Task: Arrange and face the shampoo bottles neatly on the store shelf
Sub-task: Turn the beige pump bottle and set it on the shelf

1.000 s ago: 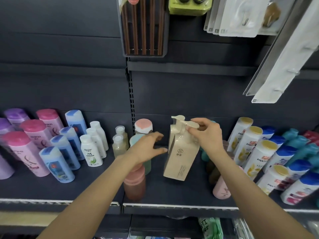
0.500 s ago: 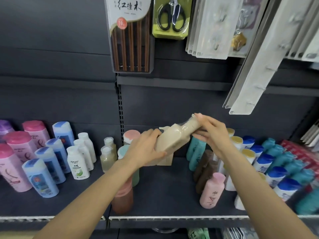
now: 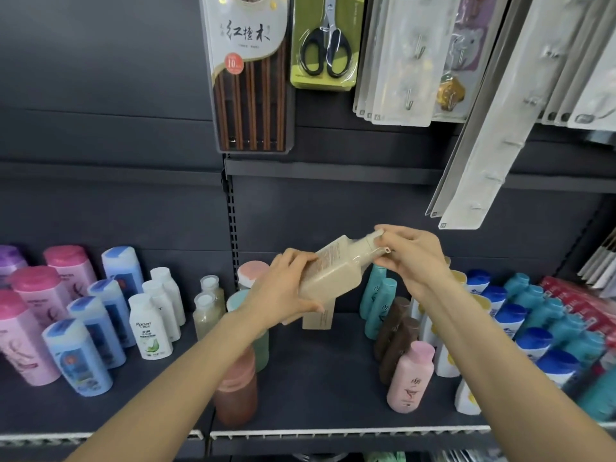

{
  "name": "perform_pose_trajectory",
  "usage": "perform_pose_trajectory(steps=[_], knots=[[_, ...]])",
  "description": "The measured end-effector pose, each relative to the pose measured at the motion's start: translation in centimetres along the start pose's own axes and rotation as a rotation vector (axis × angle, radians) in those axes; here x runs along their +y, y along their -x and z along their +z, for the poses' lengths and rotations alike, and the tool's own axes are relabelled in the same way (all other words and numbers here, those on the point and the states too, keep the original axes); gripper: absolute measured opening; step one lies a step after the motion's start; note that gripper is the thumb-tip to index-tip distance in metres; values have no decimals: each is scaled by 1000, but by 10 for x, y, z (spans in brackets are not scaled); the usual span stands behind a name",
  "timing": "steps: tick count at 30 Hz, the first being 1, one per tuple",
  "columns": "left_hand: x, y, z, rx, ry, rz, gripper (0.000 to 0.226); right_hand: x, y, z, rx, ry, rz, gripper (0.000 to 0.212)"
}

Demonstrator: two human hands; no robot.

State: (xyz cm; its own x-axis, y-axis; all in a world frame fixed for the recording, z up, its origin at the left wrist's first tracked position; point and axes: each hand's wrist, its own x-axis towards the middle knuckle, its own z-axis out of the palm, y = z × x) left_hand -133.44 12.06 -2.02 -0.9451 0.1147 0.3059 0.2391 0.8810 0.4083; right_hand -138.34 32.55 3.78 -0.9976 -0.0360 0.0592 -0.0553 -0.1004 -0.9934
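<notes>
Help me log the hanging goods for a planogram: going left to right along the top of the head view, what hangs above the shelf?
Pack of chopsticks → scissors on a green card → packs of hooks → gold hook → long white strips.

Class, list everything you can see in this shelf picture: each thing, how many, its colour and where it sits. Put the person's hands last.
beige pump bottle: one, tilted, held above mid shelf
beige box: one, behind the held bottle
pink-capped bottles: several, far left
blue bottles: several, left
white bottles: three, left of centre
teal bottles: two, right of centre
brown bottles: two, right of centre
pink bottle: one, front right
chopstick pack: one, hanging above
scissors: one, black, hanging above
left hand: grip on bottle's base
right hand: grip at pump
</notes>
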Motion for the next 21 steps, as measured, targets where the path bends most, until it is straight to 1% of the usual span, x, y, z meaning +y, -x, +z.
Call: perform_pose_trajectory(steps=[1,3,5,7,10,14,18,21], knots=[[-3,-2,-3,-48,99,-15,94,-2,0,0,-17,14,-22,19],[-5,-5,-7,-119,182,-22,100,-3,0,-2,-56,30,-53,23],[-4,-7,-11,-125,188,-13,96,-2,0,-6,-97,22,-73,25],[-2,-7,-15,-90,145,9,92,0,-1,-12,-155,-3,-82,28],[-1,-5,-19,11,-21,35,93,4,-2,-21,-256,-39,-72,33],[-3,-3,-17,230,-284,43,94,10,-6,-28,-293,-18,-74,41],[-13,-3,-15,399,-390,167,93,16,-9,-27,-342,-32,-57,45],[-20,-1,-13,446,-405,200,90,20,-7,-25,-358,-37,-56,45]])
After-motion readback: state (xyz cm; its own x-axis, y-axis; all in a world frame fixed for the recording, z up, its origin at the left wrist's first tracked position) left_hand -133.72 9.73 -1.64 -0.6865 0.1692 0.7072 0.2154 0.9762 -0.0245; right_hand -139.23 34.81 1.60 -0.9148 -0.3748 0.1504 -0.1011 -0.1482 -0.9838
